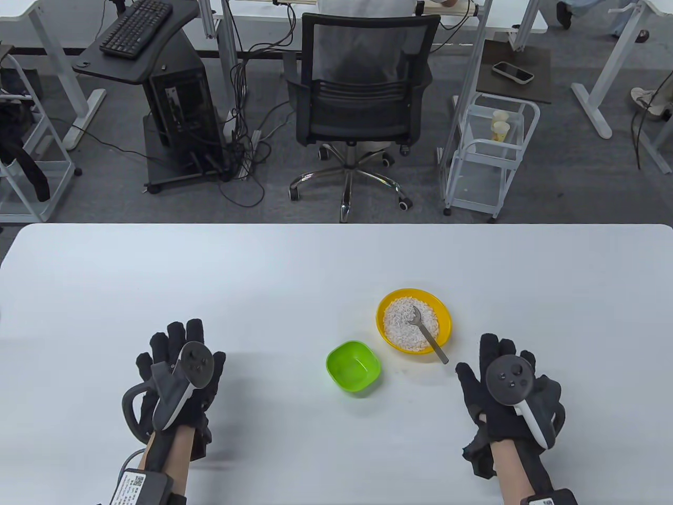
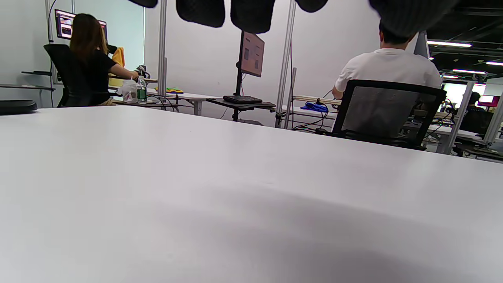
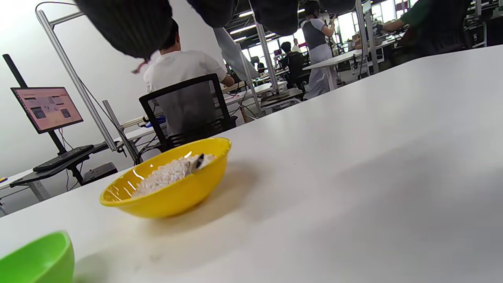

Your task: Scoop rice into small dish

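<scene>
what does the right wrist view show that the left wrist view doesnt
Only the right wrist view shows the task things: the yellow bowl heaped with rice, the spoon poking up from it, and the rim of the green dish at the bottom left corner.

Only the left wrist view shows a bare stretch of the white table and a long-haired person seated at a desk at far left.

Both show dark gloved fingertips at the top edge, the same white table, and the person in a white shirt on the black mesh chair beyond it.
</scene>
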Available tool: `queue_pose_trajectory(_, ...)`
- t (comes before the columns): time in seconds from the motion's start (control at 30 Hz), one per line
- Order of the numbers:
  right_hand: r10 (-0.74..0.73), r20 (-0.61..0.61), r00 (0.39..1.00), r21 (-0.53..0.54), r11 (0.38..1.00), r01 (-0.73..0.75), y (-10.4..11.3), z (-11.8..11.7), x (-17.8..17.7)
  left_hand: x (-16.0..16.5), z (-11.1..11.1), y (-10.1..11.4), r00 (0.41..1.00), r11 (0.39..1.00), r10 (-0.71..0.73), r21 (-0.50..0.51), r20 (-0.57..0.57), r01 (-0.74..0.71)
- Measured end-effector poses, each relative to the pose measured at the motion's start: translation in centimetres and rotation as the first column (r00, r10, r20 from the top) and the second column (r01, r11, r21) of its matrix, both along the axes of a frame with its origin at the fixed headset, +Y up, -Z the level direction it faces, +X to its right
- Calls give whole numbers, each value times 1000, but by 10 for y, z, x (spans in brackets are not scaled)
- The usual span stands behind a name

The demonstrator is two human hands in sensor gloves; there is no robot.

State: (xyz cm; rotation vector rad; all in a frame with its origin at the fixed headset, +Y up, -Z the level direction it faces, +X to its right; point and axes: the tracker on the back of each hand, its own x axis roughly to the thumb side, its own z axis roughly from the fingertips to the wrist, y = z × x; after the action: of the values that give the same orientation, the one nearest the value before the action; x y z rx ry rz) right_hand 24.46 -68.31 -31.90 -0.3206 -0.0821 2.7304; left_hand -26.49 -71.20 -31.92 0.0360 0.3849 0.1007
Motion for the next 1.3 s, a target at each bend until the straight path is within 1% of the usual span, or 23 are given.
queue_pose_trajectory(0.03,-2,9,1000,-6,1000,2,2,-7,-3,-1,-1,-1,1000,1000,-1,-11,-1,1)
queue_pose_trajectory(0.1,-9,19,1000,-69,998,10,-2,-25,-11,-1,-3,-3,1000,1000,-17,-15,-3,17)
queue_pose_trajectory(0.13,-2,32,1000,-108,994,5,-10,-38,-17,-1,-3,-5,1000,999,-30,-21,3,31)
queue_pose_trajectory(0.23,39,41,998,-197,980,-31,-33,-59,-29,1,-2,-6,998,997,-67,-34,21,67)
queue_pose_trajectory(0.3,49,34,998,-198,979,-42,-46,-65,-36,1,-1,-7,997,997,-71,-28,25,72)
queue_pose_trajectory(0.37,62,8,998,-223,973,-58,-54,-67,-41,1,1,-9,998,997,-64,-40,28,65)
queue_pose_trajectory(0.4,65,5,998,-215,975,-63,-55,-67,-42,2,1,-10,998,997,-60,-47,28,61)
queue_pose_trajectory(0.5,78,22,997,-121,990,-75,-57,-65,-48,4,2,-11,997,996,-70,-53,29,71)
queue_pose_trajectory(0.57,117,2,993,-113,987,-116,-58,-63,-51,6,3,-11,997,996,-75,-50,34,77)
queue_pose_trajectory(0.63,172,-2,985,-64,983,-172,-56,-59,-55,7,3,-11,996,996,-76,-53,40,78)
queue_pose_trajectory(0.7,281,-16,960,11,960,-281,-50,-53,-58,8,3,-11,996,995,-80,-59,37,82)
queue_pose_trajectory(0.8,372,9,928,107,923,-371,-40,-47,-54,6,4,-11,996,995,-89,-52,27,90)
queue_pose_trajectory(0.87,363,28,931,125,923,-364,-37,-46,-48,5,4,-11,996,995,-81,-54,23,83)
queue_pose_trajectory(0.97,307,57,950,96,945,-311,-37,-44,-35,3,4,-13,997,994,-77,-73,18,79)
queue_pose_trajectory(1.07,249,74,966,70,965,-255,-37,-45,-26,3,4,-13,997,995,-74,-72,17,75)
queue_pose_trajectory(1.2,121,47,991,50,991,-124,-40,-46,-19,2,5,-12,998,997,-54,-61,21,55)
queue_pose_trajectory(1.27,31,20,999,23,999,-32,-45,-47,-18,2,5,-12,998,996,-55,-66,23,56)
queue_pose_trajectory(1.3,8,11,1000,13,1000,-8,-47,-47,-18,3,5,-11,998,996,-57,-67,24,58)
